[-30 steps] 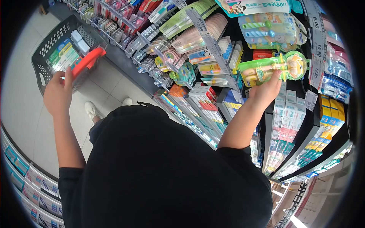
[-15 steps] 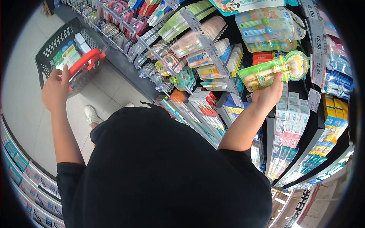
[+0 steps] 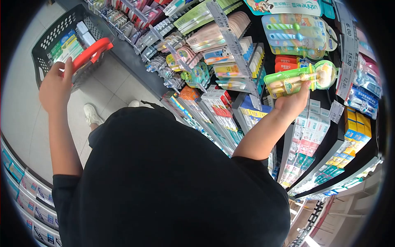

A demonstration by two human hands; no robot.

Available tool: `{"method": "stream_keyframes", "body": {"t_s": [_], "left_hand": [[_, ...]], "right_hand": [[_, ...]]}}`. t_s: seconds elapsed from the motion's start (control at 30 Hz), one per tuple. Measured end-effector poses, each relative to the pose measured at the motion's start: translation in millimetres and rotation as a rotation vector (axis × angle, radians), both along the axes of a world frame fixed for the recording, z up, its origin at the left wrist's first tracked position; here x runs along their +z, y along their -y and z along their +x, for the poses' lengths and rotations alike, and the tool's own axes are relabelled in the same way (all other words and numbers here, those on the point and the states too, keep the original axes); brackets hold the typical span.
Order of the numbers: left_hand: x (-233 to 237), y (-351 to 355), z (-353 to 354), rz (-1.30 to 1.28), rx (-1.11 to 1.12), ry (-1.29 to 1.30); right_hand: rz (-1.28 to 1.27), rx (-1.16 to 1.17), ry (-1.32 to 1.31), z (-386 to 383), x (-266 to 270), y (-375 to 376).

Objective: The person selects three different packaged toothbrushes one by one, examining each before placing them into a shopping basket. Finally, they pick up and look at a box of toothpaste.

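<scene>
My left hand (image 3: 56, 84) is closed round the red handle (image 3: 88, 53) of a dark grey shopping basket (image 3: 43, 48). Inside the basket lie a green, yellow and blue package (image 3: 68, 48) and white boxes (image 3: 85, 34). On the other side, my right hand (image 3: 293, 101) pinches the lower edge of a green blister pack (image 3: 288, 81) with a rounded cartoon-animal top, apparently a children's toothbrush pack. The pack is tilted and overlaps the shelf front. Just above it hang more toothbrush packs (image 3: 294, 35) in pale green and blue.
Price strips (image 3: 347, 49) run along the shelf edge to the right. Boxed toothpaste (image 3: 314, 127) fills the lower shelves, with yellow boxes (image 3: 357, 127) beside it. Packaged toothbrushes (image 3: 218, 37) hang in rows ahead. Another shelf (image 3: 31, 193) stands behind on the left, over a tiled floor (image 3: 24, 111).
The camera view has shifted slightly. My left hand and the basket sit a little further left, and the green pack has turned slightly flatter in my right hand.
</scene>
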State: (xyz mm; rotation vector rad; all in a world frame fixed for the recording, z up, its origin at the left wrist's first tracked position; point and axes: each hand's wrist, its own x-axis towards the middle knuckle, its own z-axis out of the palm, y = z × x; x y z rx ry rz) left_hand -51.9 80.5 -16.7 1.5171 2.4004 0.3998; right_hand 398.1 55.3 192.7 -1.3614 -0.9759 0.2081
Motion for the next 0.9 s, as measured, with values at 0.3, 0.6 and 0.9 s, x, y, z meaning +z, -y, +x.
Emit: {"method": "stream_keyframes", "body": {"t_s": [0.3,0.6,0.9], "left_hand": [[6.0,2.5,-2.4,0.000,-0.069,0.033],[15.4,2.6,-1.2,0.001,-0.078,0.032],[17.0,6.6,3.4,0.126,-0.035,-0.029]], "right_hand": [[-0.041,0.009,-0.162,2.9,1.8,1.4],[-0.024,0.006,-0.069,69.0,-16.7,-45.7],[0.034,-0.440,0.501,75.4,-30.4,-46.7]]}}
